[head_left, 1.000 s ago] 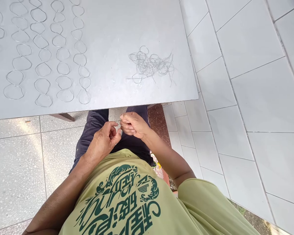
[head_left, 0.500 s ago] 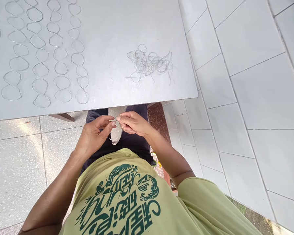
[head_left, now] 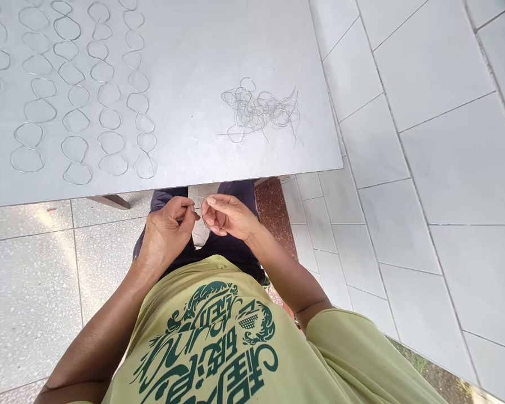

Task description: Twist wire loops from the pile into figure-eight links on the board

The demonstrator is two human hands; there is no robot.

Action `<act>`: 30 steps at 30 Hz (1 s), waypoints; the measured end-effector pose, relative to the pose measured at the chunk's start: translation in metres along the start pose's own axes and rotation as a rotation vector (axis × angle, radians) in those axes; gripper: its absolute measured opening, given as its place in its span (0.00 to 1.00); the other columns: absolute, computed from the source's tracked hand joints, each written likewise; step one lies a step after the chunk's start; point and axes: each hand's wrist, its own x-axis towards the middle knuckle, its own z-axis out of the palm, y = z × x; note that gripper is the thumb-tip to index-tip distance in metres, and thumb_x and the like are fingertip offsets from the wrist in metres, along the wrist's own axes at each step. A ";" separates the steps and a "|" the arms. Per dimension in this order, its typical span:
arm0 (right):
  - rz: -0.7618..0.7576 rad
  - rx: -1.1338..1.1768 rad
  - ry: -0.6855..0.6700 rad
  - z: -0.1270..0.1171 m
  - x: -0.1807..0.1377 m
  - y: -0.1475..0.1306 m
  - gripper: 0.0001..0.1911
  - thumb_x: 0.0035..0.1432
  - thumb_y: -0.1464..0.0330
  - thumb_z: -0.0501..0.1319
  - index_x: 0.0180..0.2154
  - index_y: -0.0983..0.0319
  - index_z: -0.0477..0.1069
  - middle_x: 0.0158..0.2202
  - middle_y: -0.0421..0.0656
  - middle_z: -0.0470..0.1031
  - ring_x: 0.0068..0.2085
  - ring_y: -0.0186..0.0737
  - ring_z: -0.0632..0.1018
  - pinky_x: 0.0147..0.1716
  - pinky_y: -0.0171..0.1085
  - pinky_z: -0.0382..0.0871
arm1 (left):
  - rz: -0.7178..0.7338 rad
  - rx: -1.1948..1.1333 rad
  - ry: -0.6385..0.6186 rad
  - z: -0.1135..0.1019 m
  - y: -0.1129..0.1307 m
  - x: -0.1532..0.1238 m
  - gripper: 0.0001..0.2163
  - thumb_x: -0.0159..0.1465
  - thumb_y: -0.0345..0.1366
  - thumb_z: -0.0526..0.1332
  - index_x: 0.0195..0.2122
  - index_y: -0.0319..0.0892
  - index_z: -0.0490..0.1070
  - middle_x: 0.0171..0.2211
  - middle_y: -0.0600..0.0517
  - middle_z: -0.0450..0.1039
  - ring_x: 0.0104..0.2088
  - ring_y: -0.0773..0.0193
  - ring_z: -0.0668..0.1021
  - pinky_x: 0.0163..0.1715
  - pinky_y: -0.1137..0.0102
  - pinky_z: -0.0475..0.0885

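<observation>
My left hand and my right hand meet over my lap, just below the table's near edge. Both pinch a thin piece of silver wire between thumb and fingers, and the wire curves into a small loop between them. On the grey table lies a tangled heap of loose wire pieces, beyond my right hand. Rows of bent wire figure-eight loops are laid out on the table's left part.
The table's near edge runs across the view just above my hands. A table leg shows under it at left. White floor tiles spread to the right, speckled tiles to the left. I sit on a reddish seat.
My left hand has closed in against my right hand, its fingers now curled on the wire. The wire has bent into a small loop between the two hands.
</observation>
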 end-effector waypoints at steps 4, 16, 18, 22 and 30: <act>0.021 -0.019 0.037 0.000 0.004 0.005 0.25 0.64 0.47 0.71 0.36 0.63 0.73 0.26 0.37 0.74 0.22 0.29 0.71 0.17 0.28 0.62 | -0.031 -0.047 -0.025 -0.001 -0.003 0.001 0.05 0.72 0.37 0.60 0.44 0.44 0.75 0.31 0.52 0.84 0.28 0.64 0.81 0.32 0.69 0.71; -0.083 0.073 0.162 0.001 0.004 0.010 0.23 0.65 0.50 0.71 0.33 0.60 0.68 0.23 0.33 0.65 0.22 0.28 0.64 0.19 0.28 0.56 | -0.331 -0.890 -0.250 0.002 -0.014 -0.002 0.13 0.64 0.45 0.72 0.43 0.42 0.80 0.31 0.51 0.75 0.34 0.63 0.77 0.41 0.65 0.75; -0.083 0.048 0.193 0.002 0.005 0.010 0.23 0.67 0.50 0.69 0.33 0.60 0.67 0.23 0.33 0.64 0.22 0.28 0.63 0.19 0.28 0.56 | -0.393 -0.933 -0.247 0.004 -0.016 -0.005 0.11 0.62 0.43 0.74 0.39 0.42 0.80 0.32 0.51 0.75 0.34 0.64 0.77 0.41 0.65 0.75; -0.111 -0.047 0.208 0.001 0.007 0.011 0.24 0.65 0.48 0.70 0.35 0.59 0.68 0.22 0.32 0.66 0.21 0.28 0.63 0.19 0.28 0.57 | -0.469 -0.969 -0.240 0.004 -0.018 -0.006 0.10 0.61 0.41 0.75 0.35 0.41 0.80 0.29 0.52 0.73 0.32 0.65 0.76 0.40 0.65 0.74; -0.246 -0.547 0.293 0.003 0.002 0.003 0.13 0.71 0.60 0.61 0.49 0.59 0.79 0.24 0.35 0.73 0.23 0.30 0.68 0.24 0.30 0.63 | -0.530 -0.969 -0.244 0.003 -0.016 -0.001 0.07 0.60 0.37 0.73 0.30 0.41 0.78 0.20 0.56 0.64 0.25 0.67 0.72 0.33 0.67 0.72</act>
